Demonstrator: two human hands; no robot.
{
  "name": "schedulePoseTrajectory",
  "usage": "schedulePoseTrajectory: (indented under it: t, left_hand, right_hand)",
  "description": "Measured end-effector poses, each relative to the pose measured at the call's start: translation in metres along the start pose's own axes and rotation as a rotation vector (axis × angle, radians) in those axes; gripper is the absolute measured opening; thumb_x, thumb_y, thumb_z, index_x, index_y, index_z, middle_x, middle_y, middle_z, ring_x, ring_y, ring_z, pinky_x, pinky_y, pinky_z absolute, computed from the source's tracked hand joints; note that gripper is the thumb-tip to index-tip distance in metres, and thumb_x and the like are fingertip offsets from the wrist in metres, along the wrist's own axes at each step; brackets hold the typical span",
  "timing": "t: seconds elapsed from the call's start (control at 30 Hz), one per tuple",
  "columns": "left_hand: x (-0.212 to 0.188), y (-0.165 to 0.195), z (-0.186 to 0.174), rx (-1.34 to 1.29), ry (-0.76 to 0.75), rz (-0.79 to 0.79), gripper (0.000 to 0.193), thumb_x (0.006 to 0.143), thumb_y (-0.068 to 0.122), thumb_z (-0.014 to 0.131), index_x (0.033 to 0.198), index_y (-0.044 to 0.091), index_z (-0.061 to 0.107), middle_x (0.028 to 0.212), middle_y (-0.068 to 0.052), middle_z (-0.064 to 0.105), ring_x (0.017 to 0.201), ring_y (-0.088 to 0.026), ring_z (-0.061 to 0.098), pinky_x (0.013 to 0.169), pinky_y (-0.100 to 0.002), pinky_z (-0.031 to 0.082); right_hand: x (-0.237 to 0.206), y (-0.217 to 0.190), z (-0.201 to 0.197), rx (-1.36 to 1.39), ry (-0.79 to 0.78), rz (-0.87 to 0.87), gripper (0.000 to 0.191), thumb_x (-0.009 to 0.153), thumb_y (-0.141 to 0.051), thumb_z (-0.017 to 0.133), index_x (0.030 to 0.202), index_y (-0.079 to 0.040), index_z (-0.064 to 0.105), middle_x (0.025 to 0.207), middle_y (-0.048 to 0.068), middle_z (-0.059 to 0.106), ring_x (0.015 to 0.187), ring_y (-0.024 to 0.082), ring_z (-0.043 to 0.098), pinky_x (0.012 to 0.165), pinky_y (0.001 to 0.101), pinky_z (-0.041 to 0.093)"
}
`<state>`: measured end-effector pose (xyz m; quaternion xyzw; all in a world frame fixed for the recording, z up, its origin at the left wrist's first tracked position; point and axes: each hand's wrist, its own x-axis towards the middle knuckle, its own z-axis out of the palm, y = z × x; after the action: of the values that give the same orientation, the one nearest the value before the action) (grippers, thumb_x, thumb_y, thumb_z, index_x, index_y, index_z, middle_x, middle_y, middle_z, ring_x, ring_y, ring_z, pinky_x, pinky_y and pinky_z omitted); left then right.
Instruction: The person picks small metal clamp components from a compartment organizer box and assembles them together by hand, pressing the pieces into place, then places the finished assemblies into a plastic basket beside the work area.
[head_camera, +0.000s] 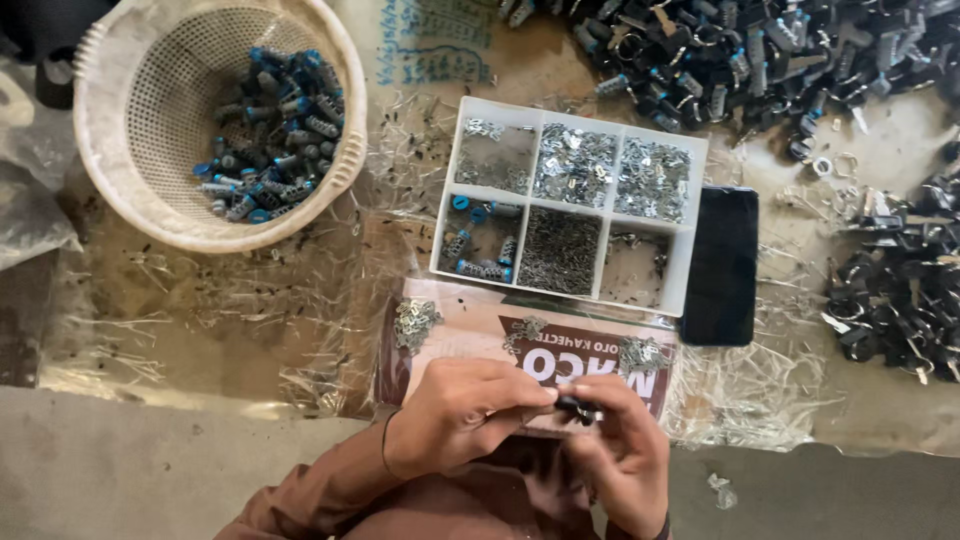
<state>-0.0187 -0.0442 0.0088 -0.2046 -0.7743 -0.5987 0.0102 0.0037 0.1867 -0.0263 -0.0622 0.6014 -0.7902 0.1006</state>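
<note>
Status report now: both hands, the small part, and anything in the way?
Left hand and right hand together pinching a small black part. Held above a printed card, near the sorting tray. Nothing in the way.

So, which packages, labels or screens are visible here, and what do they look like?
Flat cardboard package: under the white compartment tray, near both hands; pale with dark red printed panel.
Black rectangular phone: right of the tray, screen dark.
Clear plastic sheet with blue print: top centre, beside the basket.
</note>
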Motion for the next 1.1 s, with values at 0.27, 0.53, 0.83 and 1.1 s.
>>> schedulePoseTrajectory:
  t: [0.27,0.53,0.83,1.1]
  left_hand:
    - [0.057,0.007,-0.077,0.563,0.020,0.074,0.024,0.084,0.017,0.076,0.107,0.013,0.074,0.103,-0.005,0.076,0.089,-0.023,0.073,0.075,-0.035,0.057]
    - [0.107,-0.019,-0.073,1.073,-0.342,-0.256,0.029,0.084,0.030,0.074,0.111,0.021,0.077,0.102,0.000,0.075,0.084,-0.028,0.072,0.067,-0.041,0.054]
    - [0.095,-0.015,-0.076,0.943,-0.173,-0.195,0.022,0.094,0.026,0.073,0.114,0.019,0.079,0.110,-0.004,0.077,0.083,-0.026,0.073,0.069,-0.036,0.055]
    - [0.064,0.029,-0.045,0.416,0.008,-0.024,0.025,0.087,0.002,0.070,0.111,0.007,0.075,0.109,-0.011,0.078,0.099,-0.024,0.077,0.084,-0.034,0.060]
  right_hand:
    - [-0.007,-0.017,-0.061,-0.465,0.563,-0.171,0.015,0.095,0.009,0.067,0.109,0.003,0.065,0.101,0.012,0.068,0.087,0.014,0.062,0.079,0.0260,0.050]
    - [0.005,-0.025,-0.136,-0.923,0.718,-0.135,0.015,0.096,-0.002,0.076,0.110,-0.004,0.073,0.104,0.005,0.072,0.097,0.015,0.064,0.089,0.0279,0.051]
    - [0.011,-0.026,-0.118,-1.299,0.806,-0.388,0.020,0.096,0.000,0.078,0.114,-0.005,0.071,0.123,0.011,0.069,0.119,0.029,0.060,0.104,0.0393,0.048]
    - [-0.007,-0.037,-0.010,-0.458,0.365,-0.283,0.033,0.093,-0.002,0.071,0.123,0.005,0.060,0.114,0.015,0.068,0.104,0.020,0.067,0.092,0.0316,0.055]
